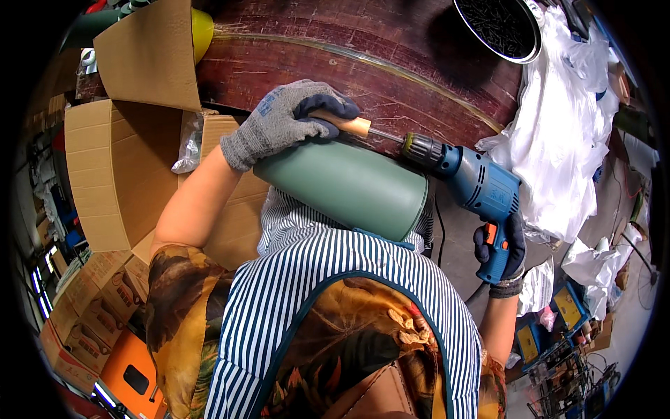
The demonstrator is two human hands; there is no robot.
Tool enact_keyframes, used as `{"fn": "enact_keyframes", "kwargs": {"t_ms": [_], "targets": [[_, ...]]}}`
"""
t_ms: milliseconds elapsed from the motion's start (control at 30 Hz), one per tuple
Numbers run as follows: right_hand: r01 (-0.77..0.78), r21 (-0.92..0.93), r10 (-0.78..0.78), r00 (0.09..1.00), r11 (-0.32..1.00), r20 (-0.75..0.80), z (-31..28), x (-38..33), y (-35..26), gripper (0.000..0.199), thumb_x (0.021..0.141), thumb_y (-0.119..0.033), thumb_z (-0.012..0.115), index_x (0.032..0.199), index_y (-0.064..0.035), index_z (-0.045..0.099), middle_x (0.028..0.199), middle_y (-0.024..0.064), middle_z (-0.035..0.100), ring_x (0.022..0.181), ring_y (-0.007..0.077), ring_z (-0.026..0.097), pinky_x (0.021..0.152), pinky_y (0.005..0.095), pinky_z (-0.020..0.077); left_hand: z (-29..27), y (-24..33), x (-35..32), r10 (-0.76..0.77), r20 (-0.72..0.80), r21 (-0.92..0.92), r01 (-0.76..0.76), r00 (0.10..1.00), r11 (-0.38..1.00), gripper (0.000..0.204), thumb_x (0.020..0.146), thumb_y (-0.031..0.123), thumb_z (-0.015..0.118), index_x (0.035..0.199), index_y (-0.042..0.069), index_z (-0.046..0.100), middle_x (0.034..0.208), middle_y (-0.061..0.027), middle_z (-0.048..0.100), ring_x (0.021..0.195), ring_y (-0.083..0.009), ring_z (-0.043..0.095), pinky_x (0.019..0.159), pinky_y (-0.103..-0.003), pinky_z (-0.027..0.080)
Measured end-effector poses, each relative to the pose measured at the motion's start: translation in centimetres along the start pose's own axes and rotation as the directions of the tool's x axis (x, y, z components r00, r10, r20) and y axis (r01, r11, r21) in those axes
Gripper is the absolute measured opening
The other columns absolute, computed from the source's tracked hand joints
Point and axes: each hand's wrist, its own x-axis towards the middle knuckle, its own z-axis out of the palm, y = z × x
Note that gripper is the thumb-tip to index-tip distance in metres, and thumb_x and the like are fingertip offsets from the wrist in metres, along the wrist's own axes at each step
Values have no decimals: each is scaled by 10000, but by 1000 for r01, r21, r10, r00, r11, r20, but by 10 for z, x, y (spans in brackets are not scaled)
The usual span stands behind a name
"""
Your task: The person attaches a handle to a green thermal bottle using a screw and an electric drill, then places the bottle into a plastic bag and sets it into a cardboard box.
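Note:
My left hand [283, 122], in a grey glove with dark fingertips, is closed around a light wooden handle [358, 126]. The hand rests on top of a green cylinder [349, 183], which lies on its side across my lap. My right hand [515, 248], in a dark glove, grips a blue power drill [486, 183] by its handle, with the fingers near the orange trigger [490, 234]. From the drill's chuck [422, 149] a thin metal shaft [386, 135] runs left to the end of the wooden handle. My left hand hides the handle's other end.
Ahead lies a scratched dark red wooden table [419, 84]. On its far right stands a round metal tub [536, 54] of small dark pieces. White plastic sheeting [558, 160] hangs at the right. Open cardboard boxes [91, 174] crowd the left. The drill's black cord [442, 230] hangs beside me.

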Motion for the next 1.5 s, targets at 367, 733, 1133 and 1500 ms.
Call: {"fn": "enact_keyframes", "kwargs": {"t_ms": [367,733,1133,1500], "targets": [[-75,30,76,995,997,-63,11,-5,-16,624,1034,-504,454,1229,81,549,839,185,660,552,186,576,470,236,457,4,11,2,-18,-3,-150,18,1000,988,390,807,48,718,1195,54,676,1173,-92,680,1137,-231,639,1030,-374,498],[-37,-3,37,999,999,-28,13,-4,-14,610,1030,-490,477,1261,72,525,740,145,616,493,144,525,426,206,423,-2,14,6,38,47,-28,-37,998,999,354,780,33,719,1133,21,690,1129,-94,663,1106,-223,628,1022,-363,484],[-74,19,74,997,997,-23,2,3,-10,646,1027,-522,467,1254,82,509,814,152,631,584,162,564,483,228,446,3,14,5,8,30,-106,-4,1000,994,351,791,23,714,1139,-4,675,1136,-97,657,1108,-215,624,1021,-353,473],[55,-100,-55,998,993,11,7,16,0,741,952,-550,600,1318,85,492,973,201,676,725,235,646,568,258,495,4,11,7,-46,37,-140,51,998,989,403,820,55,740,1211,3,659,1192,-95,660,1141,-207,624,1049,-354,470]]}}
